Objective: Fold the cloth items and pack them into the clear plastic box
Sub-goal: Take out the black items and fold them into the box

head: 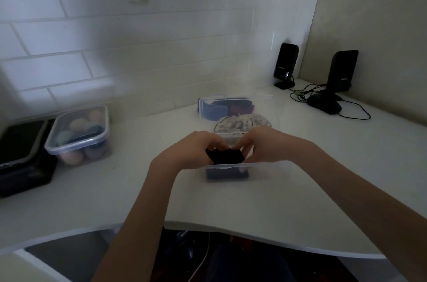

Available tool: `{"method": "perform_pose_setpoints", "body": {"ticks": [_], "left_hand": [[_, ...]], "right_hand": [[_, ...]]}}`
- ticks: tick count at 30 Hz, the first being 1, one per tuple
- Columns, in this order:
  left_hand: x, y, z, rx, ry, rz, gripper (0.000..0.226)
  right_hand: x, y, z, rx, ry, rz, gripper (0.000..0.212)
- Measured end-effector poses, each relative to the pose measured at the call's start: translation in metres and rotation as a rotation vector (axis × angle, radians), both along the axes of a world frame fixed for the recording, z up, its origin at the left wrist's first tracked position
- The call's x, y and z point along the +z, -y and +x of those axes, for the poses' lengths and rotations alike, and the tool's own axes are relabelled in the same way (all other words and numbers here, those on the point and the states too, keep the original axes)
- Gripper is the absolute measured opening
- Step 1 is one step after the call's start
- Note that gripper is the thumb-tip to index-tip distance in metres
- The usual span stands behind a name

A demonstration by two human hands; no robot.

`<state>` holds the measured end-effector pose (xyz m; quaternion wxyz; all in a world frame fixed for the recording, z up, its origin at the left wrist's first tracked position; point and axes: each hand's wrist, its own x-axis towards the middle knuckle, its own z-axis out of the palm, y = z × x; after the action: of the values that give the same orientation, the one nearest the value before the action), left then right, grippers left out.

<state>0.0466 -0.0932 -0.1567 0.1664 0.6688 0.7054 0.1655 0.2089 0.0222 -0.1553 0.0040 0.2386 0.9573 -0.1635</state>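
Both hands, left hand [196, 146] and right hand [261, 143], pinch a folded black cloth [225, 155] over the near end of the clear plastic box [265, 166] on the white desk [231, 207]; released unevenly, the fold could spring open or snag the rim.

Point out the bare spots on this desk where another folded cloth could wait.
Bare desk lies between the clear box and the front edge, and between the lidded tub and the left hand. The far right corner is crowded with speakers and cables.
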Motion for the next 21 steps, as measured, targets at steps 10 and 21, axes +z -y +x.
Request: {"method": "perform_pose_setpoints", "body": {"ticks": [10, 21], "left_hand": [[-0.005, -0.009, 0.003, 0.025, -0.074, 0.008, 0.04], [-0.006, -0.009, 0.004, 0.023, -0.146, -0.004, 0.035]], "right_hand": [[0.001, 0.005, -0.007, -0.02, 0.019, 0.028, 0.036], [0.007, 0.011, -0.01, -0.028, 0.181, 0.164, 0.046]]}}
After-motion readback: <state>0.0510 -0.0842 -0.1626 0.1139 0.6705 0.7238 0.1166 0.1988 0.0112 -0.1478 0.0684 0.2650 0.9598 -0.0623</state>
